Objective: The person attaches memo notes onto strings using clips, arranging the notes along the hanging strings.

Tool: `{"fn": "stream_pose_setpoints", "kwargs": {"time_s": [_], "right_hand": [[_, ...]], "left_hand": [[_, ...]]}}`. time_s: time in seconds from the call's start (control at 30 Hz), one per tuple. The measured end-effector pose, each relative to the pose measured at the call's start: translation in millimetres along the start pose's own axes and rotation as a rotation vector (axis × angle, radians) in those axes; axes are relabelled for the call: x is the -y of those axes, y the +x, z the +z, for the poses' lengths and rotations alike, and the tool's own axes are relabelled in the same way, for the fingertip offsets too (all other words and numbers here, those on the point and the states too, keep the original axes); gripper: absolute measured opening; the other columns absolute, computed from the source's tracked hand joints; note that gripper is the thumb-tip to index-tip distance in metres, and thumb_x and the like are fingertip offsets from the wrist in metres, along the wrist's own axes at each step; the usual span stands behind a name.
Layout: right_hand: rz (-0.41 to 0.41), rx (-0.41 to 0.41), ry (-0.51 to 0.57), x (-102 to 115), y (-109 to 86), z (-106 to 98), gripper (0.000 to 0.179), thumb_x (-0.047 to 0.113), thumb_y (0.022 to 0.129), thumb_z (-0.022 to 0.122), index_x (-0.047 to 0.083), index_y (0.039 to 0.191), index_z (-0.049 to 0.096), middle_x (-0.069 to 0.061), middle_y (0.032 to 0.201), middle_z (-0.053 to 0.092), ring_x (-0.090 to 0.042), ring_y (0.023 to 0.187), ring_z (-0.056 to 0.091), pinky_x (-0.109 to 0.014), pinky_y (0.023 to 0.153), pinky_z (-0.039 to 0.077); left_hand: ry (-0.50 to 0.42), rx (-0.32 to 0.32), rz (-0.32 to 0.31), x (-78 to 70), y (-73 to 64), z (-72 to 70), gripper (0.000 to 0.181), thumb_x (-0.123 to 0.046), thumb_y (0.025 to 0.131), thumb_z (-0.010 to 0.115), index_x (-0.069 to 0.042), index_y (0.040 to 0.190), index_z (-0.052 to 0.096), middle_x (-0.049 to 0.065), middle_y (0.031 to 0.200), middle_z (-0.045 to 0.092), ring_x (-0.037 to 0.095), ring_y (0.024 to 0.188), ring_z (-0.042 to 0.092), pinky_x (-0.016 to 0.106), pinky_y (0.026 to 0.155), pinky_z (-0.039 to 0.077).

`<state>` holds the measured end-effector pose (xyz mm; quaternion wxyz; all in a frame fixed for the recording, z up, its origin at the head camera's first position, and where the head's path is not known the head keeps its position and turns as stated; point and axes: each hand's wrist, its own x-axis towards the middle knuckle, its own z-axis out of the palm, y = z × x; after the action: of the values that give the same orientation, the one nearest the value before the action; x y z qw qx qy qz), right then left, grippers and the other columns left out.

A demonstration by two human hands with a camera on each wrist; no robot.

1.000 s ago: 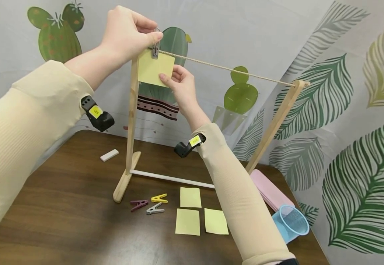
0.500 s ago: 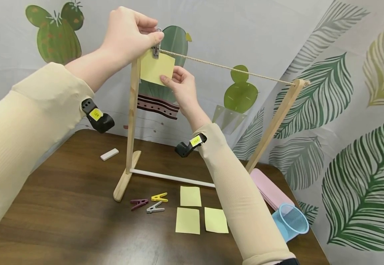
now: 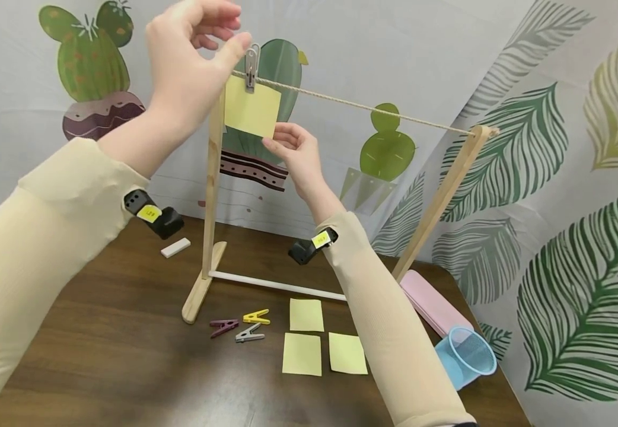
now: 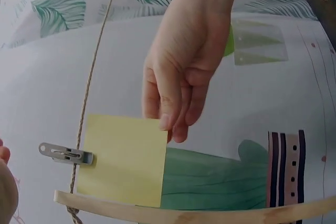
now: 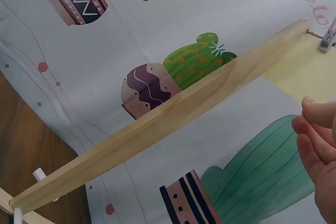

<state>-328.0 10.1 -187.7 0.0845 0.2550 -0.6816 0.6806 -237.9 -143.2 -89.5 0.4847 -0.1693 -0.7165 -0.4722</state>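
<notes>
A yellow sticky note (image 3: 252,110) hangs from the rope (image 3: 362,107) near its left end, held by a grey metal clothespin (image 3: 251,70). My left hand (image 3: 194,62) is just left of the clothespin, fingers apart and nothing between them. At the note's lower right corner is my right hand (image 3: 298,155), its thumb tip right at the corner. In the left wrist view the right hand (image 4: 184,77) overlaps the edge of the note (image 4: 123,161). The right wrist view shows its thumb and fingers (image 5: 310,129) slightly apart beside the note.
On the brown table (image 3: 127,332) lie purple (image 3: 224,327), yellow (image 3: 256,316) and grey (image 3: 249,334) clothespins, plus three sticky notes (image 3: 302,354). The wooden frame (image 3: 213,178) stands behind them. A white block (image 3: 175,248), pink case (image 3: 437,302) and blue mesh cup (image 3: 466,359) are nearby.
My left hand has let go of the metal clothespin and moved left and up. The right hand has slid down off the note's face to its lower corner. The note stays hanging.
</notes>
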Motion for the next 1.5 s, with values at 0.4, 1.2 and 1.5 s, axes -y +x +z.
{"fn": "stream_pose_setpoints", "kwargs": {"time_s": [0.4,1.2,1.5], "right_hand": [[0.016,-0.005,0.059,-26.4,-28.5,-18.6,0.038,-0.003,0.088,0.068,-0.011,0.123,0.056,-0.029,0.12,0.063,-0.007,0.09,0.066,-0.028,0.091,0.053],[0.192,-0.016,-0.062,-117.7,-140.5,-77.4,0.035,0.001,0.086,0.071,-0.003,0.12,0.061,-0.024,0.118,0.066,-0.006,0.095,0.065,-0.022,0.088,0.052],[0.281,-0.067,-0.077,-155.4,-179.2,-94.9,0.038,0.0,0.086,0.072,-0.005,0.121,0.06,-0.027,0.122,0.063,-0.027,0.108,0.064,-0.022,0.087,0.053]], "left_hand": [[-0.05,0.117,0.07,14.9,-49.9,2.1,0.023,-0.012,0.086,0.073,0.001,0.105,0.072,0.008,0.097,0.074,-0.004,0.082,0.06,0.016,0.078,0.046],[-0.156,0.35,-0.394,99.7,-198.3,32.7,0.029,-0.018,0.087,0.075,-0.002,0.111,0.069,0.016,0.107,0.071,-0.001,0.088,0.06,0.024,0.084,0.05],[-0.141,0.451,-0.527,127.7,-247.5,47.7,0.035,-0.021,0.086,0.075,-0.003,0.115,0.068,0.016,0.109,0.071,0.014,0.092,0.065,0.02,0.081,0.05]]}}
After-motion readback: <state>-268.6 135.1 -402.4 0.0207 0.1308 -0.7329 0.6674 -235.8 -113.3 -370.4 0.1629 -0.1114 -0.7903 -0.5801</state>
